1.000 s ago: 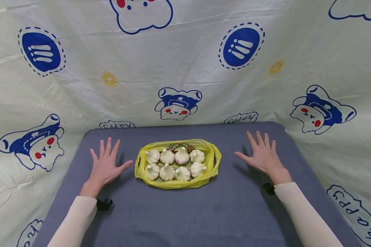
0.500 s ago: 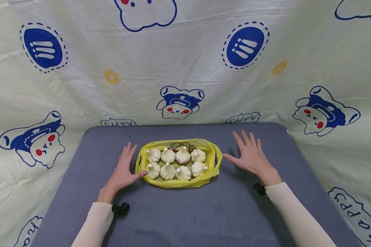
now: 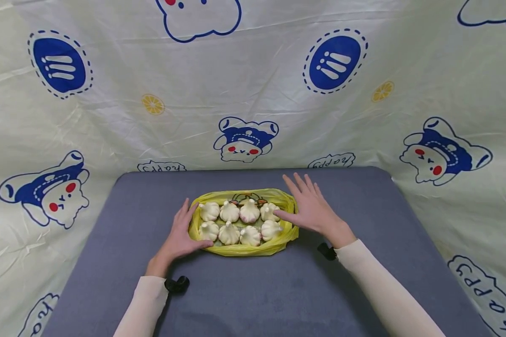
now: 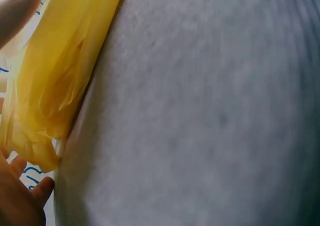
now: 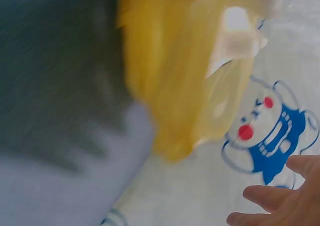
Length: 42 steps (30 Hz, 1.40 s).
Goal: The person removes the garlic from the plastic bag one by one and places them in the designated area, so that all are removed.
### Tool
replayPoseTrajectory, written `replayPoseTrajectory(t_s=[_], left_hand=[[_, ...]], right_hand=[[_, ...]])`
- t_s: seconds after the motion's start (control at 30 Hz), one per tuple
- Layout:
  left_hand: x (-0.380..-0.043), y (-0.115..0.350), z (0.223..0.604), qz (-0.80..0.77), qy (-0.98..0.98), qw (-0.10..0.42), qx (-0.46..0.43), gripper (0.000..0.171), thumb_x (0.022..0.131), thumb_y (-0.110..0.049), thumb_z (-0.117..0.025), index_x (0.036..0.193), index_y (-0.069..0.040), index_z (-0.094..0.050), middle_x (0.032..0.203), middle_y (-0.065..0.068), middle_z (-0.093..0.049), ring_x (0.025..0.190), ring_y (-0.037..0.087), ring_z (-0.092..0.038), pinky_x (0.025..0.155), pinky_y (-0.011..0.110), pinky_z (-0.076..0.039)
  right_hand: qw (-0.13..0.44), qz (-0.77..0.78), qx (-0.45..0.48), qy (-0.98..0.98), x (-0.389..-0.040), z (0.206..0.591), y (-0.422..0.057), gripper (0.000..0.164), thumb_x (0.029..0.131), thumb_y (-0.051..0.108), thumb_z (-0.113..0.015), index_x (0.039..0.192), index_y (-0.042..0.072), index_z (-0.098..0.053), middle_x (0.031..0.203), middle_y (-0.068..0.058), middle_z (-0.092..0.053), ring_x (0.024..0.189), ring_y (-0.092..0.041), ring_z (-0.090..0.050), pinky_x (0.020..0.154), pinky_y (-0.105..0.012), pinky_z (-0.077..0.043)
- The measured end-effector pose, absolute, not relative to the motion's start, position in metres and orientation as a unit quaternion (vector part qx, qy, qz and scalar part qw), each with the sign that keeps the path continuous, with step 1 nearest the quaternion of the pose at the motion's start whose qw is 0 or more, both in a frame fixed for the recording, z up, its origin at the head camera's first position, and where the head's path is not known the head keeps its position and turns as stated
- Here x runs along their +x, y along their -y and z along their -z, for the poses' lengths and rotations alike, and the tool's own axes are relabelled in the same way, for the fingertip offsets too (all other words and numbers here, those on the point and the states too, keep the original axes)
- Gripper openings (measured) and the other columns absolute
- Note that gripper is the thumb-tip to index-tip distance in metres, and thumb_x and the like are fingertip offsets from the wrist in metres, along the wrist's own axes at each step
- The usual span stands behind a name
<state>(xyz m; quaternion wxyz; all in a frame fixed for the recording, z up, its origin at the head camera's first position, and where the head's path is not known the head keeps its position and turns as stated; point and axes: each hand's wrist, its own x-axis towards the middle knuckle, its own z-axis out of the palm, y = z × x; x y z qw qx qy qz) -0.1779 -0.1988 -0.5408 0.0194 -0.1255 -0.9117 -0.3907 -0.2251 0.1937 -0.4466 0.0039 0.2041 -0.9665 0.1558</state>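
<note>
A yellow plastic bag (image 3: 244, 252) surrounds several garlic bulbs (image 3: 249, 211) set in two rows in the head view. At the bag's left end is my left hand (image 3: 181, 237), its thumb over the near left rim and its fingers extended along the side. My right hand (image 3: 314, 209) is over the bag's right end, fingers straight and spread, thumb tip by the back right bulb. Whether the right hand touches the bag, I cannot tell. The right wrist view shows the yellow bag (image 5: 170, 76) blurred, apart from the visible fingertips (image 5: 265, 196).
The bag lies on a grey-blue cloth-covered table (image 3: 253, 299). Behind it and at both sides hangs a pale printed sheet (image 3: 185, 135) with cartoon figures. A small black device (image 3: 177, 284) is strapped to the left wrist, another black device (image 3: 327, 252) to the right.
Both hands have moved inward from the table's sides, the left to the bag's left end, the right over its right end. The garlic bulbs have stayed in their rows.
</note>
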Motion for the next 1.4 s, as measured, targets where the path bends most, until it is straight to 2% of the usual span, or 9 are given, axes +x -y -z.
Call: replayPoseTrajectory(t_s=[0.23, 0.37, 0.5, 0.67, 0.93, 1.2, 1.4], left_hand=[[-0.177, 0.195, 0.547, 0.408, 0.904, 0.006, -0.124, 0.122, 0.067, -0.046, -0.094, 0.162, -0.006, -0.028, 0.174, 0.018, -0.003, 0.158, 0.045, -0.004, 0.119, 0.074, -0.018], [-0.178, 0.196, 0.549, 0.411, 0.903, 0.000, -0.124, 0.121, 0.068, -0.045, -0.094, 0.162, -0.005, -0.028, 0.174, 0.016, -0.004, 0.158, 0.044, -0.005, 0.119, 0.074, -0.017], [-0.179, 0.196, 0.547, 0.416, 0.901, -0.008, -0.122, 0.120, 0.069, -0.045, -0.093, 0.162, -0.005, -0.029, 0.174, 0.014, -0.004, 0.158, 0.043, -0.007, 0.120, 0.072, -0.017], [-0.180, 0.196, 0.547, 0.421, 0.899, -0.012, -0.122, 0.118, 0.071, -0.044, -0.092, 0.162, -0.005, -0.028, 0.175, 0.013, -0.004, 0.158, 0.042, -0.008, 0.120, 0.072, -0.017], [-0.180, 0.197, 0.549, 0.415, 0.901, -0.019, -0.124, 0.117, 0.073, -0.045, -0.091, 0.163, -0.005, -0.026, 0.175, 0.013, -0.005, 0.158, 0.045, -0.008, 0.120, 0.073, -0.015], [-0.181, 0.199, 0.550, 0.412, 0.902, -0.018, -0.125, 0.118, 0.074, -0.046, -0.090, 0.164, -0.006, -0.024, 0.175, 0.012, -0.004, 0.158, 0.045, -0.008, 0.120, 0.073, -0.014], [-0.180, 0.199, 0.549, 0.416, 0.900, -0.023, -0.126, 0.118, 0.075, -0.047, -0.090, 0.164, -0.007, -0.024, 0.175, 0.011, -0.004, 0.158, 0.046, -0.008, 0.120, 0.073, -0.013]], right_hand=[[-0.034, -0.211, 0.244, 0.946, -0.227, 0.434, -0.153, 0.105, 0.089, 0.078, -0.056, 0.167, 0.027, -0.009, 0.174, -0.013, -0.008, 0.158, -0.045, -0.010, 0.125, -0.065, -0.013], [-0.050, -0.230, 0.261, 0.936, -0.231, 0.430, -0.132, 0.106, 0.086, 0.080, -0.057, 0.167, 0.031, -0.009, 0.174, -0.010, -0.011, 0.159, -0.039, -0.016, 0.124, -0.064, -0.022], [-0.069, -0.256, 0.277, 0.924, -0.236, 0.425, -0.114, 0.105, 0.085, 0.079, -0.060, 0.167, 0.033, -0.011, 0.174, -0.007, -0.013, 0.159, -0.035, -0.019, 0.120, -0.065, -0.029], [-0.099, -0.278, 0.294, 0.909, -0.244, 0.422, -0.096, 0.101, 0.088, 0.072, -0.064, 0.166, 0.036, -0.012, 0.174, -0.002, -0.015, 0.158, -0.031, -0.020, 0.121, -0.062, -0.030], [-0.145, -0.288, 0.326, 0.889, -0.257, 0.421, -0.070, 0.094, 0.092, 0.057, -0.069, 0.166, 0.028, -0.018, 0.171, -0.005, -0.026, 0.155, -0.030, -0.029, 0.122, -0.057, -0.032], [-0.198, -0.283, 0.363, 0.866, -0.271, 0.431, -0.052, 0.087, 0.094, 0.050, -0.070, 0.164, 0.023, -0.027, 0.165, -0.010, -0.038, 0.151, -0.030, -0.038, 0.121, -0.054, -0.035], [-0.203, -0.270, 0.384, 0.859, -0.280, 0.444, -0.039, 0.081, 0.093, 0.046, -0.072, 0.160, 0.018, -0.037, 0.158, -0.013, -0.048, 0.144, -0.030, -0.047, 0.117, -0.049, -0.041]])
